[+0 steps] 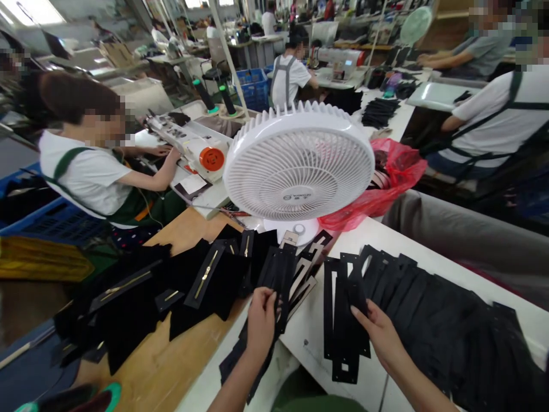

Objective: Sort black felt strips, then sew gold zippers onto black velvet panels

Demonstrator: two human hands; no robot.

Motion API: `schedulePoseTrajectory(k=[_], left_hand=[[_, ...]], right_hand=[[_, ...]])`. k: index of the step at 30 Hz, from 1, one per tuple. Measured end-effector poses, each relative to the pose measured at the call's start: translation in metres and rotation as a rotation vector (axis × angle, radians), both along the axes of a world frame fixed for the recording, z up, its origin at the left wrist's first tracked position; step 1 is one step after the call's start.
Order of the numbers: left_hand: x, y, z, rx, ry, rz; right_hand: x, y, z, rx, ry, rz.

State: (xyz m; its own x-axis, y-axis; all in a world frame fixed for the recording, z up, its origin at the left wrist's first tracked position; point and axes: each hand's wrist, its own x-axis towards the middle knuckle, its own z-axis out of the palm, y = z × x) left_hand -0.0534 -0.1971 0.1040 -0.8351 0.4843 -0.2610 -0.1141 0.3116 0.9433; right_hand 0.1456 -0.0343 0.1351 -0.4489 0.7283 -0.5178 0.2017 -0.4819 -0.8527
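My left hand (261,320) is closed, thumb against fingers, at the edge of a stack of black strips (278,272). My right hand (380,332) pinches the edge of a black slotted strip (354,297) on the white tabletop. Another slotted strip (329,309) lies beside it, its long opening showing the white below. To the right spreads a large overlapping pile of black strips (433,320). Pale slotted pieces (302,277) lie between my hands, partly under the dark stack.
A white fan (300,166) stands in front of me. Black panels with gold zippers (208,274) cover the wooden table at left. A red plastic bag (397,171) sits behind the fan. A co-worker (90,177) works at a sewing machine (201,149) on the left.
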Motion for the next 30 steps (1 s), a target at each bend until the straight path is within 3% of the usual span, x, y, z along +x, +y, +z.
schedulePoseTrajectory(k=[3, 6, 9, 11, 14, 16, 19, 20, 22, 25, 27, 30], left_hand=[[0.051, 0.056, 0.013, 0.166, -0.308, -0.183], [0.097, 0.112, 0.015, 0.212, -0.377, -0.281], [0.111, 0.134, 0.006, 0.227, -0.342, -0.312], [0.1, 0.125, -0.003, 0.213, -0.277, -0.28], [0.066, 0.088, -0.014, 0.156, -0.153, -0.178], [0.042, 0.062, -0.021, 0.098, -0.074, -0.114], [0.018, 0.034, -0.029, 0.023, 0.026, -0.059], [0.012, 0.028, -0.032, 0.004, 0.05, -0.046], [0.005, 0.02, -0.037, -0.027, 0.081, -0.02], [-0.004, 0.006, -0.046, -0.065, 0.097, 0.014], [-0.01, -0.005, -0.052, -0.094, 0.105, 0.033], [-0.022, -0.021, -0.059, -0.156, 0.133, 0.054]], right_hand=[[0.034, 0.018, 0.015, 0.049, -0.096, -0.111], [0.076, 0.046, 0.019, 0.111, -0.236, -0.242], [0.124, 0.075, 0.008, 0.171, -0.534, -0.303], [0.15, 0.086, -0.004, 0.241, -0.725, -0.228], [0.163, 0.083, -0.018, 0.53, -0.891, -0.08], [0.147, 0.071, -0.021, 0.751, -0.881, 0.057], [0.091, 0.051, -0.026, 0.999, -0.77, 0.332], [0.068, 0.046, -0.029, 1.028, -0.827, 0.418], [0.028, 0.041, -0.038, 1.037, -0.89, 0.457], [-0.009, 0.043, -0.055, 1.017, -0.967, 0.511], [-0.014, 0.052, -0.061, 0.979, -0.999, 0.543], [0.002, 0.072, -0.054, 0.899, -1.047, 0.543]])
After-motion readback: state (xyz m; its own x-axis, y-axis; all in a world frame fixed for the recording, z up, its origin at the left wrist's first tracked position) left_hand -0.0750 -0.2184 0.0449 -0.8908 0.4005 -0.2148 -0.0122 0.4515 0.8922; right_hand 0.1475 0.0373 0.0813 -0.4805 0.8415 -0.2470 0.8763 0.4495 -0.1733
